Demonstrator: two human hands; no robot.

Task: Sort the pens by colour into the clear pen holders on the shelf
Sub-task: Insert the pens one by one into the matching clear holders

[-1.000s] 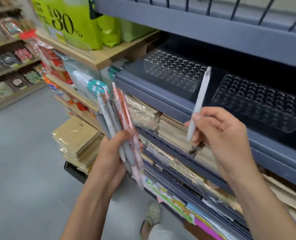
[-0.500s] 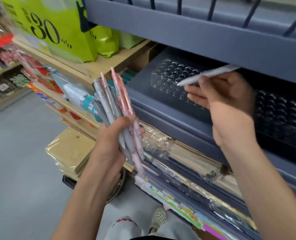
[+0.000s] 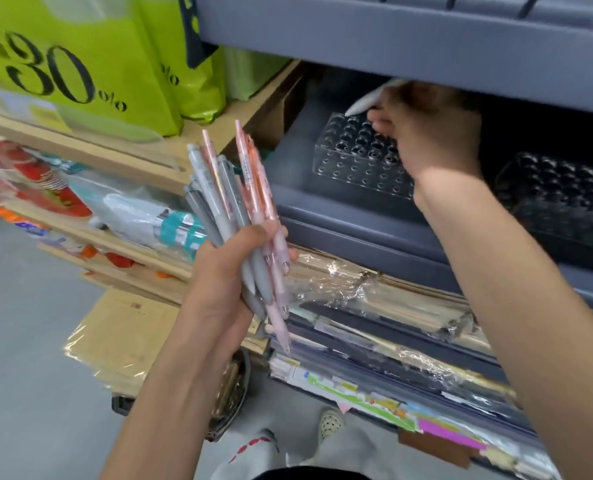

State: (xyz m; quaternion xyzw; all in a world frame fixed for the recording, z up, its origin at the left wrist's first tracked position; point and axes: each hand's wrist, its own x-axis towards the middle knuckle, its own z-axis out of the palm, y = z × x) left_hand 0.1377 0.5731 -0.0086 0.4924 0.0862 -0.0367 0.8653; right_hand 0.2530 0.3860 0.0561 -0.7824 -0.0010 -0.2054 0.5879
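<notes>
My left hand (image 3: 224,271) grips a bundle of pens (image 3: 234,202), several grey and several pink or orange, fanned upward in front of the shelf. My right hand (image 3: 426,129) reaches under the upper grey shelf and holds a white pen (image 3: 366,102) tilted, its tip at the back left corner of the left clear pen holder (image 3: 350,168). That holder's holes look bare. A second clear pen holder (image 3: 558,195) stands to the right on the same grey shelf (image 3: 323,223), partly in shadow.
The upper grey shelf edge (image 3: 392,39) hangs low over the holders. Wrapped paper pads (image 3: 374,299) fill the shelf below. Green bags (image 3: 80,64) and packaged goods sit on wooden shelves at the left. The grey floor and my feet show at the bottom.
My right hand has carried the white pen from in front of the shelf in under the upper shelf, and its tip now points down at the left holder. The left hand keeps its bundle.
</notes>
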